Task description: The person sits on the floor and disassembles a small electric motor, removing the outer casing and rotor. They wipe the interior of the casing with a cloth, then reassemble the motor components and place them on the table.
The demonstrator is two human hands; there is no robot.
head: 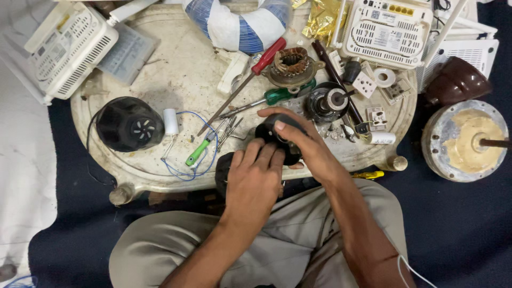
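A person sits cross-legged on a dark floor, seen from above, working at the near edge of a worn, cream-coloured low table point(176, 69). Both hands are together on a small black round motor part point(273, 134), which sits just above the table's near edge, roughly in the middle of the scene. The left hand point(255, 178) cups it from the near side with fingers curled up against it, and the right hand point(298, 140) wraps over its top and right side, thumb pointing left, so both hands are closed around it. Much of the part is hidden by the fingers. Just beyond the hands lie a green-handled screwdriver point(277, 96) and a red-handled screwdriver point(268, 56), their shafts pointing left and towards the person. Behind them sits a copper-wound motor core point(292, 65), and just to the right of the hands a black round motor piece with a shaft point(326, 101). On the left of the table stands a black fan housing point(128, 124), with a small white cylinder point(170, 121) and a loop of blue wire point(194, 160) beside it. White boxes with vents point(69, 45) stand at the far left and far right. On the floor to the right rests a round metal disc point(464, 140).
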